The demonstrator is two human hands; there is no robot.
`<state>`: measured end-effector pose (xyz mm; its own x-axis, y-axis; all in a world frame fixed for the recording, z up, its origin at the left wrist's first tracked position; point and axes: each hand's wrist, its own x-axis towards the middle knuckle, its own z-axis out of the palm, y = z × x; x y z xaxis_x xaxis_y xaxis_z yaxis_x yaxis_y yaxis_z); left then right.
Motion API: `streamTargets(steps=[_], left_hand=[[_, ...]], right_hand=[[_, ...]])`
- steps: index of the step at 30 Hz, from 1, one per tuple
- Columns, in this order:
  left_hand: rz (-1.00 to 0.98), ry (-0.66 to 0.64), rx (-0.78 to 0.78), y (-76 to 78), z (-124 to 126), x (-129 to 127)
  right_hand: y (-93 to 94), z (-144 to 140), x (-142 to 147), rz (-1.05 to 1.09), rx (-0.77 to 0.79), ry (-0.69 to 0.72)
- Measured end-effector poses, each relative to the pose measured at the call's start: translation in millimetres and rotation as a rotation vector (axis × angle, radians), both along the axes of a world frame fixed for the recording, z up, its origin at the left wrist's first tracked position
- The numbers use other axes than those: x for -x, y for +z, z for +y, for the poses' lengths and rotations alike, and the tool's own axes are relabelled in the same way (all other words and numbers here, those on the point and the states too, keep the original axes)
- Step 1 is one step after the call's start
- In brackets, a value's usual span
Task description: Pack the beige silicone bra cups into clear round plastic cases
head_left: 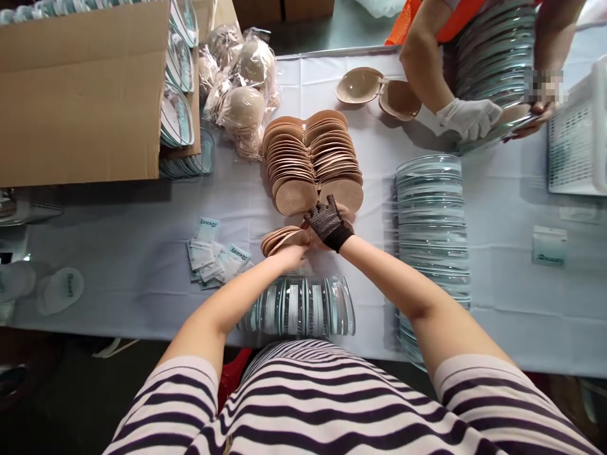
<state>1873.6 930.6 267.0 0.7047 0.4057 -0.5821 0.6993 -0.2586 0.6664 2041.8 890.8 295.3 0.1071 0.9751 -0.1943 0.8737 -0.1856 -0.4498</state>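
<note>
Beige stick-on bra cups [284, 239] lie in a small nested stack near the middle of the table. My left hand [298, 254], bare, grips the stack's left cups at their inner edge, fingers partly hidden. Over the right side of the same stack is my right hand [327, 222] in a black mesh glove, its fingers closed around the join; most of the right cups are hidden beneath it. Just beyond my hands stands a larger row of nested bra cups [296, 197]. Clear plastic cases [294, 306] are lined up between my arms, close to my body.
A long row of clear cases [431, 227] stands right. Printed packets [208, 253] lie left, near a cardboard box [80, 95] of cases. Bagged bra cups [244, 95] are heaped behind. At back right, a co-worker's gloved hand [469, 118] handles a case beside a white basket [578, 133].
</note>
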Motion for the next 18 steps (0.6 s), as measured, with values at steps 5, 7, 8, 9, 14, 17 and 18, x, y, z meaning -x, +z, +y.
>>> streamTargets(steps=[5,7,8,9,14,17,18], left_hand=[[0.037,-0.061,-0.068,7.6,12.8,5.9],[0.062,-0.165,-0.133,5.3,16.2,15.0],[0.076,-0.221,-0.161,3.1,16.8,19.8],[0.089,-0.266,-0.180,0.6,16.7,24.4],[0.108,-0.304,-0.217,-4.3,10.7,38.4],[0.044,-0.291,-0.380,0.7,9.4,41.0],[0.011,-0.285,-0.463,2.3,10.0,41.6]], right_hand=[[5.9,-12.7,-13.7,-0.202,0.029,0.203],[4.8,-19.6,-14.5,-0.228,0.108,0.182],[4.2,-21.6,-13.9,-0.233,0.131,0.185],[3.8,-22.3,-12.5,-0.240,0.141,0.200],[0.9,-19.7,1.3,-0.307,0.173,0.228],[-4.8,-20.4,9.0,-0.243,0.314,0.197],[-6.7,-20.6,10.9,-0.211,0.334,0.185]])
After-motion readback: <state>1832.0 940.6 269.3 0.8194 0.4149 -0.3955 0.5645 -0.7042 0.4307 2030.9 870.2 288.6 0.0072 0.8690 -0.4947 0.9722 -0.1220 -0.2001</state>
